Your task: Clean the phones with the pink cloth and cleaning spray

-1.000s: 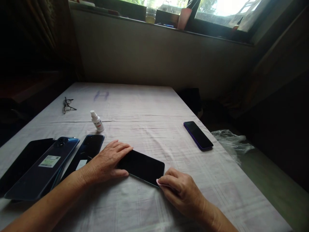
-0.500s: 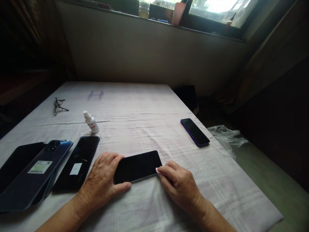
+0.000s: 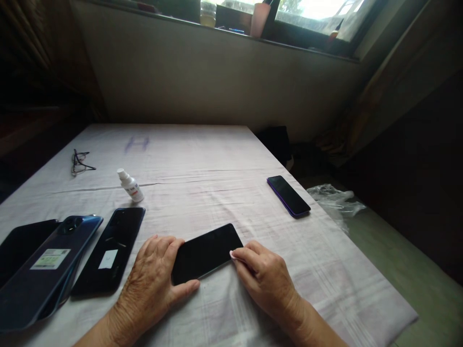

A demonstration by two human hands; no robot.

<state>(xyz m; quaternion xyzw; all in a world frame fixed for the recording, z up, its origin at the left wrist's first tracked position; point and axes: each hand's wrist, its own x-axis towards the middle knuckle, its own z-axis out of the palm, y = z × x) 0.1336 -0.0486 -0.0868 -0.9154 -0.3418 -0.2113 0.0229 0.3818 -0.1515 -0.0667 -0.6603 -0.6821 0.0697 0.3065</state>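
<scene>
A black smartphone (image 3: 207, 252) lies screen up on the table, slightly tilted across my view. My left hand (image 3: 154, 272) grips its left end, the thumb along the near edge and the fingers at the far edge. Between thumb and fingers, my right hand (image 3: 265, 274) pinches a small pale pink cloth or pad (image 3: 232, 254), mostly hidden in the grip. That pad touches the phone's near right corner. Left of my left hand rests a dark phone (image 3: 108, 255), back up, with a white sticker.
More phones (image 3: 47, 279) are stacked at the left, the top one labelled. A white bottle (image 3: 130, 186) stands behind them, with eyeglasses (image 3: 80, 163) farther back. Another phone (image 3: 288, 195) lies near the right table edge. Clear plastic (image 3: 334, 200) is beyond that edge.
The phone has turned slightly, its left end now nearer me. My right hand's pad has moved slightly along its near right corner. The whole view has shifted a little.
</scene>
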